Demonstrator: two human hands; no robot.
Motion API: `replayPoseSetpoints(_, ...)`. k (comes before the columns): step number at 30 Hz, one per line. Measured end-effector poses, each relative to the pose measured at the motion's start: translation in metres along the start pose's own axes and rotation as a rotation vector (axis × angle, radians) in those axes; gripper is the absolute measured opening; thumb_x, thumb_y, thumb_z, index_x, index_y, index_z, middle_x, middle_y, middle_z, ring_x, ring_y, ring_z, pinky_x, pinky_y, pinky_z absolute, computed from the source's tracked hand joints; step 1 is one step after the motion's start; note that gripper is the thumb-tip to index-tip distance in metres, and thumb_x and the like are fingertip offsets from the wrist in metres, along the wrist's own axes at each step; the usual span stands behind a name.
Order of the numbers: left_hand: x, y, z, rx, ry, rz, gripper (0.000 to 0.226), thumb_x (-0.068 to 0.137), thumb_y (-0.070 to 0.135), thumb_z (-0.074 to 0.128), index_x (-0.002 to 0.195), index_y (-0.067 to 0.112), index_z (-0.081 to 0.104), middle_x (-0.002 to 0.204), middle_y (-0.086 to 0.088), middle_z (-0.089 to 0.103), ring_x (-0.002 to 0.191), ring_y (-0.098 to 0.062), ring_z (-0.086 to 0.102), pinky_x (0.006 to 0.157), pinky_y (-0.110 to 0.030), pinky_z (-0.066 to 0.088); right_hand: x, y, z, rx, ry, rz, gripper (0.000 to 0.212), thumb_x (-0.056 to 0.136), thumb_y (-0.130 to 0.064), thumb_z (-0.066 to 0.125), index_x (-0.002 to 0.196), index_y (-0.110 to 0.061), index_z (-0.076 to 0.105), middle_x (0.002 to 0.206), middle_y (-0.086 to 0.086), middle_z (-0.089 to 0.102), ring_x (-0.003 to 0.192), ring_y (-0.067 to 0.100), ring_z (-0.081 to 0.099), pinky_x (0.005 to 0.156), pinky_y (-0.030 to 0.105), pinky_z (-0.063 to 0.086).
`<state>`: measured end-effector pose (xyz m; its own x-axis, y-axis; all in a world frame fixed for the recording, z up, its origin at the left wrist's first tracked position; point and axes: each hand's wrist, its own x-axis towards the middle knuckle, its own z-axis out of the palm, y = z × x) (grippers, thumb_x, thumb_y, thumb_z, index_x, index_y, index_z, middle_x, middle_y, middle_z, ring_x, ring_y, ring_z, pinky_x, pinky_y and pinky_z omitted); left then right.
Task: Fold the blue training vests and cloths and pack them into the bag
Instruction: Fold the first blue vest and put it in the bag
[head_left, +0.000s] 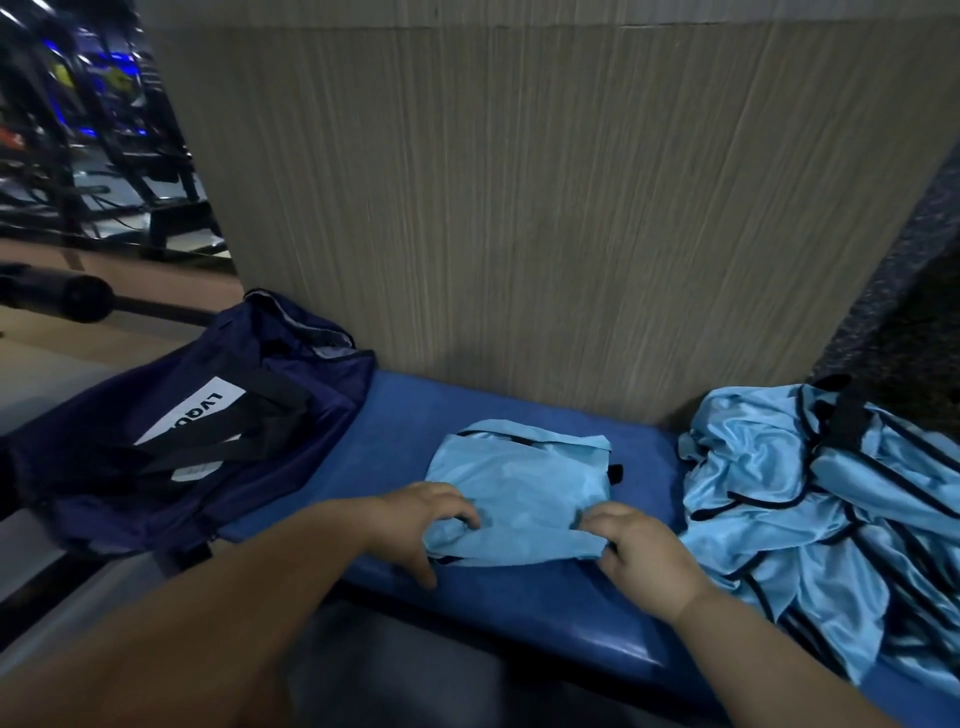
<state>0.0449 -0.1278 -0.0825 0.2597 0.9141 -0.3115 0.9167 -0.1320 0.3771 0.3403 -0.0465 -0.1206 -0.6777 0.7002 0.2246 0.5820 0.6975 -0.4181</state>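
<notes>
I'd say this is the folding step. One light-blue vest (519, 483) lies in the middle of the blue padded tabletop (519, 597), doubled down to a small, roughly square packet. Both hands are on its near edge. The left hand (421, 519) has its fingers curled over the near-left corner, bunching the cloth under the fingertips, with the thumb stretched out against the pad below. The right hand (639, 551) takes the near-right corner, fingers bent over the top of the fabric and thumb tucked at the edge. Neither grip is spread, and each one pinches the cloth rather than lying flat on it. The rest of the packet lies beyond the hands, toward the wood-grain wall panel (519, 208).

The navy bag (182, 441) lies off to the left, against the end of the tabletop and just beside the left forearm. Black straps lie across it, and its mouth seems to gape at the far end. At the right end is a loose pile of vests (810, 493), shiny blue with dark trim and unfolded, close to the right hand but not touching the packet.

From how things lie, much of the job is left to do. The next move, as I judge it, is either one more fold of the near edge or a lift. For the lift, both corners must be kept together on the way left to the bag's opening, so the slippery cloth doesn't spring apart.
</notes>
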Motion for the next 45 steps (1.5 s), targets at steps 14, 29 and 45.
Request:
replayPoseSetpoints(14,0.006,0.008,0.012,-0.330,0.317,-0.068,0.027,0.077,0.033,0.080,0.098,0.039,0.063,0.101,0.015,0.064,0.094,-0.002,0.060,0.086,-0.025,0.051,-0.003,0.001,-0.015,0.436,0.004,0.364,0.018,0.092,-0.030,0.065,0.080,-0.019,0.070,0.064,-0.002,0.060,0.059,0.004,0.051,0.065,0.029,0.046)
replayPoseSetpoints(29,0.030,0.021,0.017,-0.353,0.361,-0.242,0.022,0.091,0.039,0.063,0.108,0.031,0.051,0.103,0.012,0.056,0.094,-0.008,0.057,0.083,-0.027,0.051,-0.004,-0.005,-0.037,-0.073,-0.059,0.519,0.045,0.087,-0.049,0.059,0.059,-0.019,0.041,0.061,-0.005,0.051,0.064,0.013,0.054,0.062,0.031,0.043)
replayPoseSetpoints(45,0.017,0.007,0.033,-0.100,0.266,0.077,0.055,0.065,0.070,0.062,0.115,0.057,0.043,0.128,0.036,0.034,0.121,0.017,0.025,0.107,-0.011,0.018,-0.007,0.019,-0.035,0.099,-0.281,0.126,0.075,0.053,-0.066,0.066,0.123,-0.049,0.047,0.123,-0.033,0.031,0.119,-0.009,0.036,0.104,0.012,0.029)
